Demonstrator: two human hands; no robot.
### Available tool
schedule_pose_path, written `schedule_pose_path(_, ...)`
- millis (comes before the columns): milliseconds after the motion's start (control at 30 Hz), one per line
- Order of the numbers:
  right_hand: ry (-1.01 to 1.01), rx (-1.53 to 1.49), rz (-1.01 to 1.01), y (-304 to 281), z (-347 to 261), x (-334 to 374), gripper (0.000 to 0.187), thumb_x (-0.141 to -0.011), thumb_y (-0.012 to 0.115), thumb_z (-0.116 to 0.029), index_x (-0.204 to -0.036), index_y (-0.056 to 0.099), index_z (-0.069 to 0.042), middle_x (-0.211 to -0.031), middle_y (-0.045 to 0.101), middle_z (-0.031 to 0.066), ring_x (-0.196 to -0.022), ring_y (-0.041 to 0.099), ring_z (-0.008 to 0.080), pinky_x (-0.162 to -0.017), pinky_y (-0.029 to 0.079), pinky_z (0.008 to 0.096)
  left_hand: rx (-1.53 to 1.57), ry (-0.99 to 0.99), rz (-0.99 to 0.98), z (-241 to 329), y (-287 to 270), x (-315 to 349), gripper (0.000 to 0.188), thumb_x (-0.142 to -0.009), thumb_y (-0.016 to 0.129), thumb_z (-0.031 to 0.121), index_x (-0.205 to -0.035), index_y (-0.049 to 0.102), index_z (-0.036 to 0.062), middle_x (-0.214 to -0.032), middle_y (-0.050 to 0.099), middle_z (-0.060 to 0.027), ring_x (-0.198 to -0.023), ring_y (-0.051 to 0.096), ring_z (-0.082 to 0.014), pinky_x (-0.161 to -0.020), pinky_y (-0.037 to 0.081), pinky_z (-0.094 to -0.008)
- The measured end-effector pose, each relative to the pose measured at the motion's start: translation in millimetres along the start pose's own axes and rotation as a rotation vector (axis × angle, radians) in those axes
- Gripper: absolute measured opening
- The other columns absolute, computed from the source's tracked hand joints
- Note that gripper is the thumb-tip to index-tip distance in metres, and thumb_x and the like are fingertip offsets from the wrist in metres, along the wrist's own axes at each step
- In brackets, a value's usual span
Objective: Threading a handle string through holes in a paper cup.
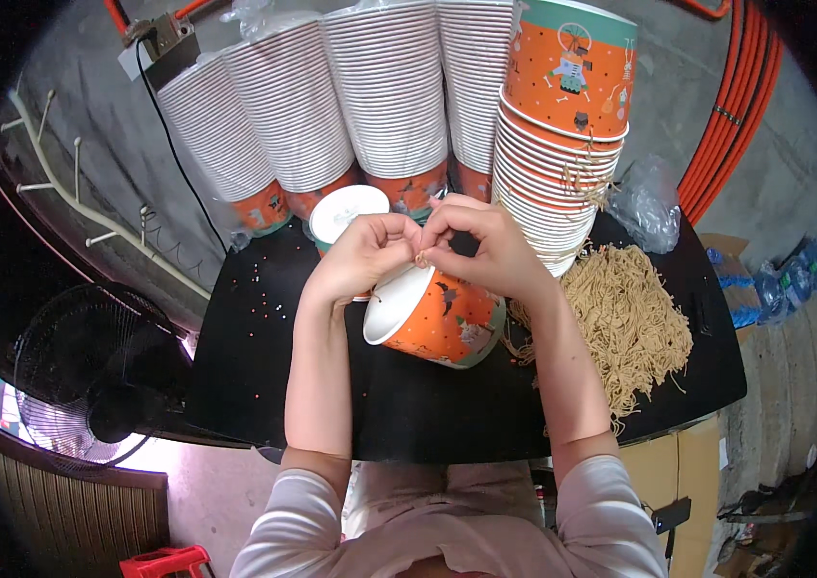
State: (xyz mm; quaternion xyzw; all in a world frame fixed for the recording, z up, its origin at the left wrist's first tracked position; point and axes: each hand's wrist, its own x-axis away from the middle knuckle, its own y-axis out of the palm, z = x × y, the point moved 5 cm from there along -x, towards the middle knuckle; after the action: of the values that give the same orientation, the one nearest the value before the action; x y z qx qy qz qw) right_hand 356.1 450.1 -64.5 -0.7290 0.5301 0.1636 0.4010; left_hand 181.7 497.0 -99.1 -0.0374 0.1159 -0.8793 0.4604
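Observation:
A paper bucket (447, 323), orange with printed figures and a white inside, lies tilted on the black table with its mouth toward the left. Above its side, my left hand (375, 249) and my right hand (485, 246) meet, thumbs and forefingers pinched together. A small bit of tan cord (422, 258) shows between the fingertips; the rest of it is mostly hidden by the fingers. Just behind my left hand stands a white-topped container (346, 210). To the right of my right forearm is a heap of tan cords (630, 328).
Tall stacks of nested paper buckets (384, 87) line the table's back. Another stack (562, 154) has cords hanging from it. Crumpled clear plastic (646, 204) lies at the right; tiny red and white bits (269, 308) dot the black table (264, 385). A fan (90, 385) stands left.

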Motion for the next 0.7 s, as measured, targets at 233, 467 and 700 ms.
schedule_pose_path(233,-0.049,0.009,-0.012,-4.3,6.7,1.2,0.011,-0.083,0.078,-0.005,-0.091,0.070,-0.003,-0.087,0.064,0.0049,-0.080,0.063,0.0146,-0.072,0.052,0.0287,0.071,0.047,-0.040,-1.6,0.4,-3.5,0.015,-0.094,0.061,0.010,-0.101,0.071,0.0001,-0.094,0.072,-0.0020,-0.088,0.066,-0.0082,-0.086,0.053,-0.0258)
schedule_pose_path(467,0.011,-0.065,-0.007,-3.1,12.7,1.7,0.014,-0.083,0.076,-0.004,-0.095,0.068,-0.003,-0.087,0.066,0.0034,-0.078,0.063,0.0122,-0.071,0.051,0.0280,0.140,0.044,-0.042,-0.1,0.4,-2.8,0.012,-0.099,0.059,0.012,-0.097,0.066,0.0019,-0.095,0.070,-0.0014,-0.091,0.068,-0.0090,-0.090,0.055,-0.0271)
schedule_pose_path(700,0.103,-0.050,-0.018,-7.1,14.6,3.9,0.014,-0.085,0.074,-0.004,-0.098,0.068,-0.003,-0.091,0.069,0.0018,-0.077,0.064,0.0080,-0.070,0.051,0.0248,0.177,0.060,-0.003,6.6,2.4,0.3,0.011,-0.103,0.056,0.014,-0.099,0.062,0.0054,-0.095,0.069,-0.0028,-0.092,0.071,-0.0118,-0.091,0.057,-0.0292)
